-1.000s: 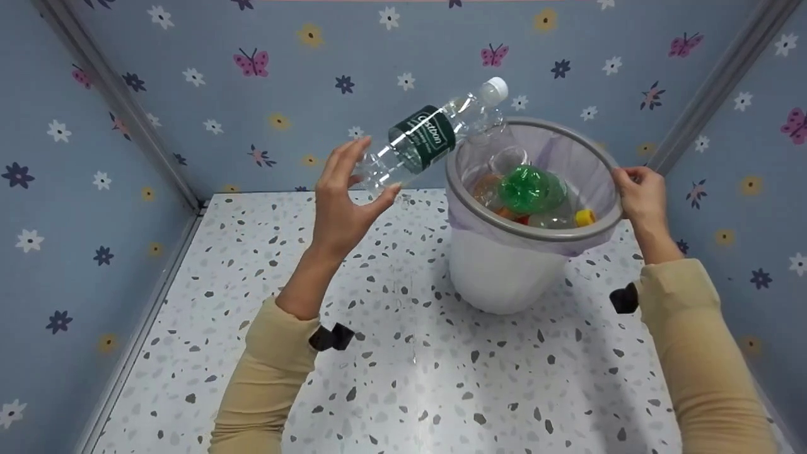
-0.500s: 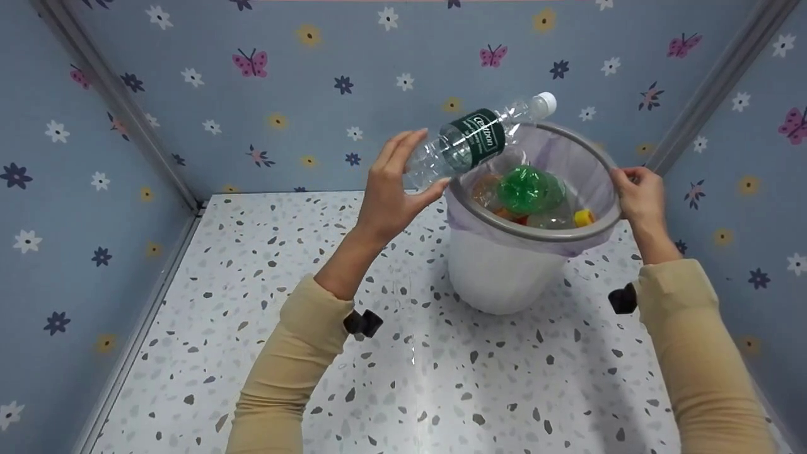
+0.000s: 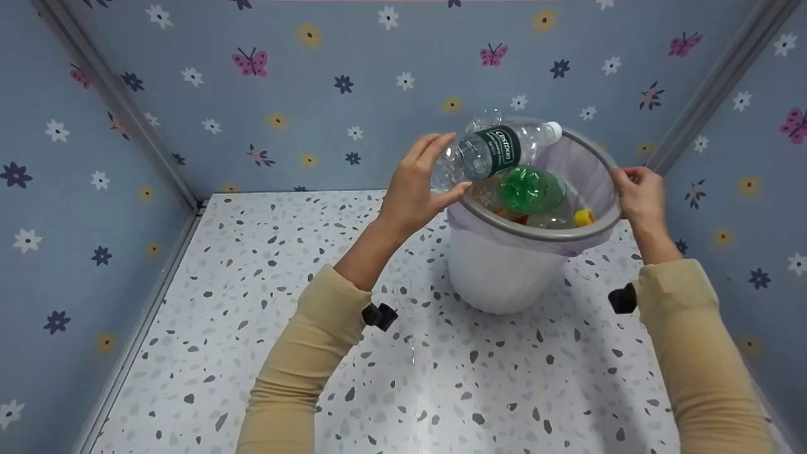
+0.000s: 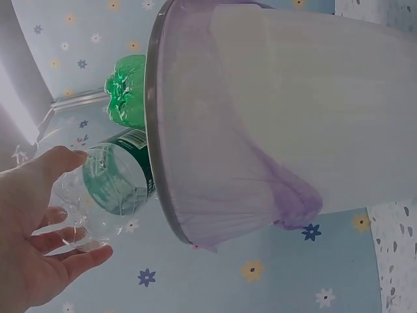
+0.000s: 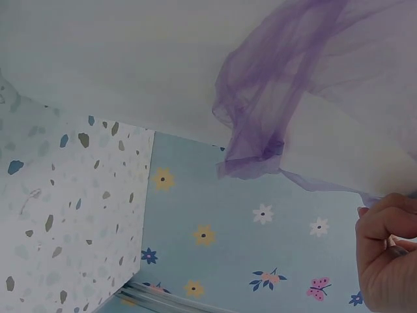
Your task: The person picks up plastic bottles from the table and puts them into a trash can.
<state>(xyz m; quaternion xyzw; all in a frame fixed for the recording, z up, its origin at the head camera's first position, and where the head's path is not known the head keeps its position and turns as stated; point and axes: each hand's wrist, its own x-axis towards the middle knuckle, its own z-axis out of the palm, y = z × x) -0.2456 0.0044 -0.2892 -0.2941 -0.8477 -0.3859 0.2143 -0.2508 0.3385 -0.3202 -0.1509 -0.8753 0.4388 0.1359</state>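
My left hand (image 3: 416, 183) grips the base end of a clear plastic bottle (image 3: 470, 157) with a dark green label and white cap. The bottle lies tilted over the left rim of a white trash can (image 3: 504, 277), its capped end over the opening. In the left wrist view, thumb and fingers (image 4: 85, 261) spread around the bottle's clear base. My right hand (image 3: 642, 195) pinches the grey rim (image 3: 615, 221) on the can's right side. A thin purple liner (image 3: 586, 151) folds over that rim. Inside lie a green plastic bottle (image 3: 529, 189) and a bottle with a yellow cap (image 3: 584, 218).
Another clear plastic piece (image 3: 484, 120) shows at the can's back left rim. The can stands on a white speckled surface (image 3: 353, 366). Blue flowered panels (image 3: 353, 63) enclose it at the back and both sides, with grey metal strips (image 3: 120, 101) at the corners.
My left hand has carried the clear bottle rightward to the can, and its capped end has dropped over the opening. The right hand keeps its hold on the rim.
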